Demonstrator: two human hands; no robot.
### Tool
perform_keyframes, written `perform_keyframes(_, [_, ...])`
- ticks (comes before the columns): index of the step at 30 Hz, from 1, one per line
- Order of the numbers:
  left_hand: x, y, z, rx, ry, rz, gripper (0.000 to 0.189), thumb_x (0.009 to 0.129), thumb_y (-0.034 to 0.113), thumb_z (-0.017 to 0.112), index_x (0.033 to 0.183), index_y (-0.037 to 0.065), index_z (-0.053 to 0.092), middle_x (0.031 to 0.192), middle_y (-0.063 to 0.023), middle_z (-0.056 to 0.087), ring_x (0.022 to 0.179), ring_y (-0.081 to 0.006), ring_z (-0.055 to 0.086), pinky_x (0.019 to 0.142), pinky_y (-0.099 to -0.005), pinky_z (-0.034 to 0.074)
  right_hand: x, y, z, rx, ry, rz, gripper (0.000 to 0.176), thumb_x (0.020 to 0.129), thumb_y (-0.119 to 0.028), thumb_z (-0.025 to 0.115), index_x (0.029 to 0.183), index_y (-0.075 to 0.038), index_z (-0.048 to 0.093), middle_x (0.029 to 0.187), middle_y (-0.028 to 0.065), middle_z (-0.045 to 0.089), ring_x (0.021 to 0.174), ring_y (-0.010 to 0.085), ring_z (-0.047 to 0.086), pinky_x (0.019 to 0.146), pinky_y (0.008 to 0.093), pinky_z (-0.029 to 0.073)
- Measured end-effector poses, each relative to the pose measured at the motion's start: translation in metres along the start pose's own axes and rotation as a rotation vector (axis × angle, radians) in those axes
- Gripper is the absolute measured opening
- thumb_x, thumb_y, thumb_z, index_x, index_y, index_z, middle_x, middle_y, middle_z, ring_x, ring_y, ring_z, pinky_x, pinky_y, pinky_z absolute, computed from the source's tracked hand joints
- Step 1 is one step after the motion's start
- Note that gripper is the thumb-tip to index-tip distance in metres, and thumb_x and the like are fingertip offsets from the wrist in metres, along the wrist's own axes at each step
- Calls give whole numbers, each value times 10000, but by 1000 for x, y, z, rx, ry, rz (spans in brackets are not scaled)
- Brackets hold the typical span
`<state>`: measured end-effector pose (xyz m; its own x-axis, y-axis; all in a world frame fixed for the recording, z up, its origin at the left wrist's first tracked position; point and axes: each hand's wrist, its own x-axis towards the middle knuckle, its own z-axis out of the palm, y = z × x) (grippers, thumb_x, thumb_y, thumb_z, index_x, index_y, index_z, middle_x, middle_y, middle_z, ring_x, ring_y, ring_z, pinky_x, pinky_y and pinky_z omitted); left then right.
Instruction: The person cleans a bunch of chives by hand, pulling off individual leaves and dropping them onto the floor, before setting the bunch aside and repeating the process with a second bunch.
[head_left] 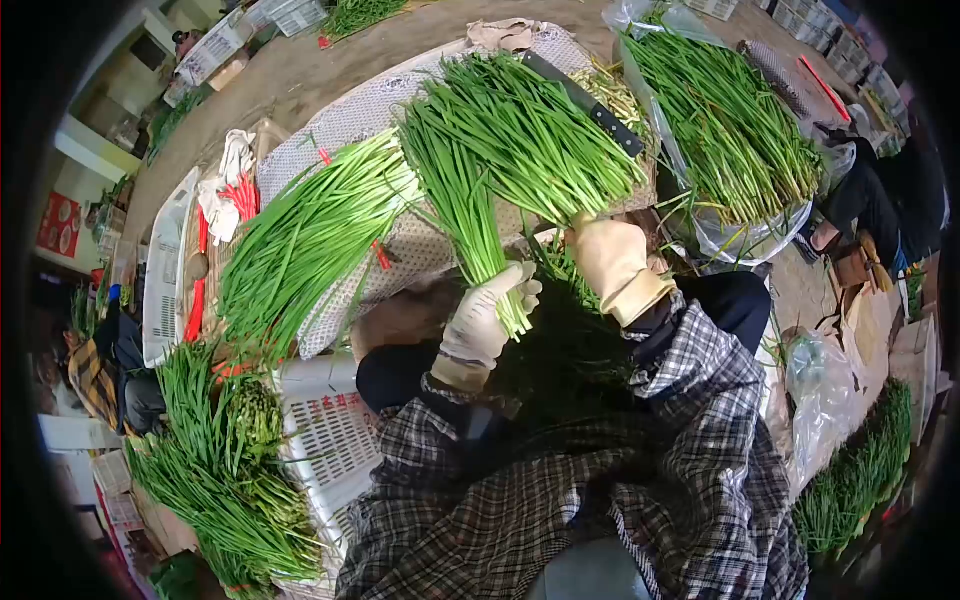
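Observation:
My left hand, in a pale work glove, is closed around a bunch of garlic chives, its white stem ends poking out below the fist. My right hand, gloved too, is curled at the stem ends of a larger pile of chives; its fingertips are partly hidden where they meet the stems. Along that pile's right side lies a knife with a black riveted handle. Another pile of chives rests to the left on the patterned cloth, white ends toward the middle.
Red ties and a cloth glove lie at the left. More chives stand in plastic at the right. A white crate and another heap of chives are at lower left. People sit at both sides.

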<state>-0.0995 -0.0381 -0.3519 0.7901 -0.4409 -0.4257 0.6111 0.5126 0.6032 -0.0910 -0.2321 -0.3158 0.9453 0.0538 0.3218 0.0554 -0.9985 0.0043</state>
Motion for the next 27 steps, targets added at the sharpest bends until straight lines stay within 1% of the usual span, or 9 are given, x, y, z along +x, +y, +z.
perform_keyframes(5, [9,-10,-13,-245,-139,-24,265,975,220,567,1163,34,573,1106,-114,641,986,-219,618,863,-344,508,-45,-44,-22,247,-47,-290,224,901,-238,561,839,-33,627,579,80,599,495,257,610,468,380,489])
perform_keyframes(8, [17,-10,-26,-70,-114,-7,232,987,197,538,1136,30,601,1063,-79,645,980,-207,622,883,-342,502,-45,-43,-36,469,-68,-300,279,922,-333,577,894,-58,616,556,113,591,548,282,638,450,382,475])
perform_keyframes(9, [16,-8,-23,-63,-136,13,233,986,194,540,1136,29,604,1049,-69,646,976,-201,623,882,-344,502,-28,-38,-54,445,-204,-91,313,920,-356,581,858,-53,620,581,135,608,559,305,640,503,403,497])
perform_keyframes(11, [8,-5,-11,-40,-109,-1,231,972,160,551,1161,34,593,936,-25,613,871,-170,608,838,-370,505,0,-28,-40,241,-93,132,363,922,-380,567,800,-43,626,599,142,617,577,322,645,550,422,507])
perform_keyframes(14, [4,1,-3,-97,-142,-51,222,953,136,570,1160,58,577,867,-5,560,775,-152,566,793,-373,503,31,-6,6,85,-29,-49,323,909,-351,585,799,-52,637,623,144,630,598,328,649,549,440,506])
perform_keyframes(17, [-1,0,-4,-108,-106,30,201,946,145,584,1131,67,575,858,-7,562,772,-158,569,787,-372,502,28,-4,6,257,86,20,273,888,-343,614,820,-83,659,640,137,644,609,329,652,552,442,513])
perform_keyframes(21, [1,2,-5,-47,-22,44,157,952,148,576,1088,69,581,936,-41,619,833,-184,610,767,-351,516,-16,-18,-30,521,-50,165,256,853,-354,630,794,-111,684,650,145,655,628,340,654,590,438,527])
perform_keyframes(25, [-4,3,20,-174,-134,-23,216,951,156,586,1130,35,601,1011,-65,646,892,-177,623,765,-310,513,-46,-45,-29,580,-44,140,212,796,-283,727,801,-76,680,585,151,611,570,353,632,540,426,510])
perform_keyframes(27, [5,-7,-12,0,-167,74,255,954,158,579,1150,-3,605,994,-68,647,914,-167,624,761,-285,508,-48,-41,-18,647,-96,158,222,824,-292,705,817,-72,679,612,146,624,589,350,636,555,417,510])
